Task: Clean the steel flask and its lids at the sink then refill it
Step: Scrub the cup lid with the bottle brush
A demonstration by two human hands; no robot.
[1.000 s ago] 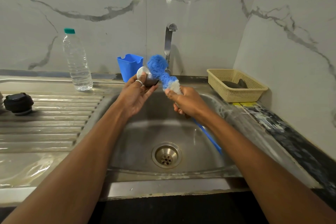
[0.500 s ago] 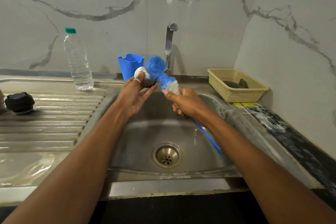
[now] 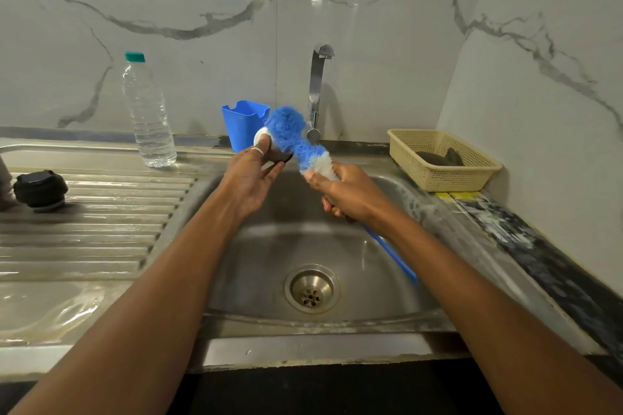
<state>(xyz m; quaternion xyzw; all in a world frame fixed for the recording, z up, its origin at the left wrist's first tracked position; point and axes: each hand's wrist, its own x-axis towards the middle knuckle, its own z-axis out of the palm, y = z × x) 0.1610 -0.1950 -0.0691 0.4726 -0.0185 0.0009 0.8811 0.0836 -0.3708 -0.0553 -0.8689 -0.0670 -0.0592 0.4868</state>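
Over the steel sink my left hand holds a small steel cup-shaped lid, mostly hidden by my fingers. My right hand grips a blue and white bottle brush just below its bristles. The bristle head presses against the lid. The brush's blue handle runs down behind my right wrist. A black screw lid sits on the ribbed drainboard at the far left. A dark edge at the left border may be the flask, too little shows to tell.
The tap stands behind the brush, with no water visibly running. A clear water bottle with a green cap and a blue plastic holder stand at the back. A beige basket sits on the right counter. The drain is below my hands.
The brush head has shifted slightly against the lid, and my left hand has turned the lid a little. Both hands stay in the same place over the sink.
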